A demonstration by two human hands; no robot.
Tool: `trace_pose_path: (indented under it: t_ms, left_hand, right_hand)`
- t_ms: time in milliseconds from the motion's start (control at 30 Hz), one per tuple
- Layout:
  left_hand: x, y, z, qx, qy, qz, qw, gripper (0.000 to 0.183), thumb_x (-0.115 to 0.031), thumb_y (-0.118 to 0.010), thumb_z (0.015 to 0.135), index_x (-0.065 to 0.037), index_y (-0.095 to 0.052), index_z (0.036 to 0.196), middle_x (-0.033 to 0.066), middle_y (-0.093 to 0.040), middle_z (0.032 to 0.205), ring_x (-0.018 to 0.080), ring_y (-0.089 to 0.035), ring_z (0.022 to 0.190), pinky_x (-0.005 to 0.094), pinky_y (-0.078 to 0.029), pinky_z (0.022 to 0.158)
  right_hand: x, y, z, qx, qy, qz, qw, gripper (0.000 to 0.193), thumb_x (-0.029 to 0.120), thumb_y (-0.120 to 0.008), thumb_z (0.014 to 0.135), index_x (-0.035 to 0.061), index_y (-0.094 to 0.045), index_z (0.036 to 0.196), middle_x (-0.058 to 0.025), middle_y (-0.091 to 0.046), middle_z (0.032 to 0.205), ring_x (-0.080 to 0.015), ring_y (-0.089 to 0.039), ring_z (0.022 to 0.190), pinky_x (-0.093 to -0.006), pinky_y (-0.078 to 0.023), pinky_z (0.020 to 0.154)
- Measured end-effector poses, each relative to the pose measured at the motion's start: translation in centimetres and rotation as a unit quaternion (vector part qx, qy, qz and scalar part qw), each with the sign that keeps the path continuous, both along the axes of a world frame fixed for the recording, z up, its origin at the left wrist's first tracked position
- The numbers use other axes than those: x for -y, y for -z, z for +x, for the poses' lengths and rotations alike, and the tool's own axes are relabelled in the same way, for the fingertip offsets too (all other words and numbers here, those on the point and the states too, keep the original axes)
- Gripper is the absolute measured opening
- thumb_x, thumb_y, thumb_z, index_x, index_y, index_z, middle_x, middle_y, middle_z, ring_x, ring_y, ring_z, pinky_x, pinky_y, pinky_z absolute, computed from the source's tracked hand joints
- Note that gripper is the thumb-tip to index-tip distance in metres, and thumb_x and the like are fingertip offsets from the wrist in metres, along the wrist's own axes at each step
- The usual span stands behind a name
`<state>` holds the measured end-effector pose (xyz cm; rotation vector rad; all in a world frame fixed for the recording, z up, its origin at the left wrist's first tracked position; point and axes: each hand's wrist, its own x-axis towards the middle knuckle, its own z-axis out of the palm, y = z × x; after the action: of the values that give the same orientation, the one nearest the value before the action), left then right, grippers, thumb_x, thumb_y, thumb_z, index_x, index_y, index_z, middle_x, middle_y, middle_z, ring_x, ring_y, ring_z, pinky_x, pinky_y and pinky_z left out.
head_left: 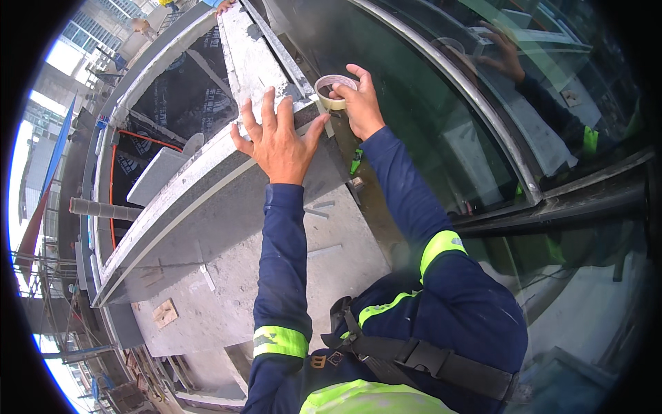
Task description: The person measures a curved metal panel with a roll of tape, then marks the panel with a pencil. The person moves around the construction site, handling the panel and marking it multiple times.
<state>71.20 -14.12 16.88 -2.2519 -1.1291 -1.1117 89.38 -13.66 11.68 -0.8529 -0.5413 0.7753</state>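
My right hand (363, 105) grips a roll of pale yellow tape (331, 103), its fingers and thumb on the ring. The roll is held beside the corner of a white-topped ledge (252, 58), close to the glass. To its left my left hand (283, 146) is spread wide over the ledge's corner, with nothing in it. Its fingertips reach over the white top; whether they press on it I cannot tell. A metal strip (276, 48) runs along the ledge's right side. Dark blue sleeves with bright yellow bands cover both my arms.
Curved dark glass (441, 117) with a metal frame rises on the right and reflects my arm. At left, a curved wall (200, 169) borders a bay with black sheeting (186, 90), an orange cable (114, 179) and a tube (103, 208). Another person's hand (223, 7) rests at the far end.
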Motion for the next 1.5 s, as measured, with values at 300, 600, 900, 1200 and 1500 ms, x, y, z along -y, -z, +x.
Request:
trace_pose_path:
  t_ms: [300,600,900,1200,1500]
  left_hand:
    - [-0.2,-0.3,0.2,-0.007,-0.017,-0.02,1.0,0.07,-0.073,-0.084,0.073,-0.021,-0.074,0.118,0.0007,-0.059,0.151,0.033,-0.03,0.154,0.0594,-0.006,0.125]
    - [-0.1,-0.4,0.2,-0.029,-0.043,-0.055,0.997,0.066,-0.07,-0.088,0.07,-0.023,-0.074,0.114,-0.0001,-0.059,0.152,0.0332,-0.036,0.152,0.0565,-0.009,0.125]
    - [0.2,-1.4,1.1,-0.045,-0.069,-0.106,0.991,0.067,-0.066,-0.091,0.065,-0.022,-0.074,0.113,0.004,-0.06,0.153,0.0369,-0.04,0.15,0.0555,-0.012,0.126]
    - [0.2,-1.7,1.2,-0.045,-0.065,-0.118,0.99,0.064,-0.062,-0.092,0.067,-0.021,-0.075,0.112,0.005,-0.059,0.153,0.0375,-0.04,0.15,0.054,-0.014,0.126]
    - [0.2,-1.7,1.2,-0.039,-0.069,-0.119,0.99,0.061,-0.063,-0.091,0.068,-0.022,-0.074,0.11,0.0039,-0.059,0.153,0.0359,-0.038,0.152,0.0541,-0.009,0.127]
  right_hand:
    - [-2.7,0.6,3.5,-0.152,-0.089,0.022,0.984,0.059,-0.007,-0.07,0.092,0.0041,-0.043,0.143,-0.0108,-0.061,0.111,-0.0169,-0.069,0.083,-0.0288,-0.058,0.069]
    - [-3.2,0.0,2.6,-0.296,-0.076,0.137,0.942,0.047,0.002,-0.07,0.098,0.0077,-0.046,0.138,-0.0131,-0.062,0.125,-0.0277,-0.073,0.101,-0.0382,-0.061,0.086]
    - [-6.8,2.5,2.3,-0.306,-0.078,0.208,0.926,0.035,0.037,-0.044,0.114,0.0164,-0.042,0.143,-0.0197,-0.058,0.142,-0.0338,-0.073,0.105,-0.0456,-0.061,0.093]
    - [-7.8,7.1,1.4,-0.42,-0.184,0.262,0.849,0.037,-0.001,-0.054,0.105,0.0084,-0.05,0.14,-0.0213,-0.06,0.141,-0.0271,-0.066,0.127,-0.0389,-0.057,0.107]
    - [-10.5,6.2,1.1,-0.202,-0.093,0.178,0.959,0.04,0.007,-0.081,0.094,0.0046,-0.062,0.128,-0.009,-0.072,0.117,-0.0135,-0.074,0.086,-0.0241,-0.059,0.069]
